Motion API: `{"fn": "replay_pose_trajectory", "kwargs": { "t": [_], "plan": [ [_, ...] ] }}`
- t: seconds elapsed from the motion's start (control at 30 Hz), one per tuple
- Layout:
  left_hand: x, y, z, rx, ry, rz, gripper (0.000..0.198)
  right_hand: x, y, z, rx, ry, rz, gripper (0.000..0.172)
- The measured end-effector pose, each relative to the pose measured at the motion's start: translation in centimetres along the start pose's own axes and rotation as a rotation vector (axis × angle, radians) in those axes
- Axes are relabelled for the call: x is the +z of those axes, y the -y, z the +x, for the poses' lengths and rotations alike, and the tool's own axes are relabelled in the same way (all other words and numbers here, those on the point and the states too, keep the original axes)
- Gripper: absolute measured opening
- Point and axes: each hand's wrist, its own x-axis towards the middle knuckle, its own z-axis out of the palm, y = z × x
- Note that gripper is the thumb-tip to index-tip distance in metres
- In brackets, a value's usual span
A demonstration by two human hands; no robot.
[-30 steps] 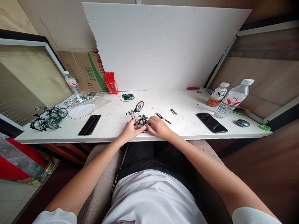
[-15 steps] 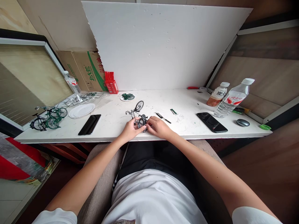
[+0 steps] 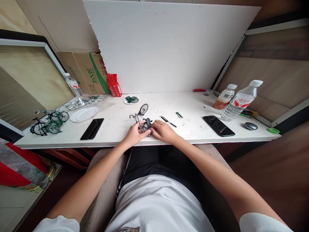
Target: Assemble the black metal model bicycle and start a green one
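Note:
A small black model bicycle (image 3: 146, 123) is between my hands near the table's front edge, tilted with one wheel pointing up and away. My left hand (image 3: 134, 133) is closed round its frame from the left. On the other side, my right hand (image 3: 162, 130) pinches at the bicycle's near end; its fingertips touch the model, and any small part between them is hidden. Beyond my right hand lie a thin black tool or part (image 3: 168, 121) and a small green part (image 3: 179, 115).
Finished-looking model bicycles (image 3: 51, 121) stand at the left. Paper plates (image 3: 84, 114), a tablet-like black phone (image 3: 92, 129) and a plate of green parts (image 3: 131, 100) lie nearby. At the right are another phone (image 3: 218, 126), bottles (image 3: 241, 101) and a mouse (image 3: 250, 126).

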Motion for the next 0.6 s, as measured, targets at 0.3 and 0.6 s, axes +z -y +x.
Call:
{"fn": "replay_pose_trajectory", "kwargs": {
  "t": [0.3,0.6],
  "plan": [
    [0.00,-0.08,-0.05,0.011,-0.006,0.006,0.055,-0.02,0.06,0.01,0.006,0.004,0.005,0.015],
    [0.04,-0.18,-0.07,0.001,-0.004,0.008,0.055,-0.01,-0.03,-0.02,0.006,0.010,-0.004,0.015]
  ]
}}
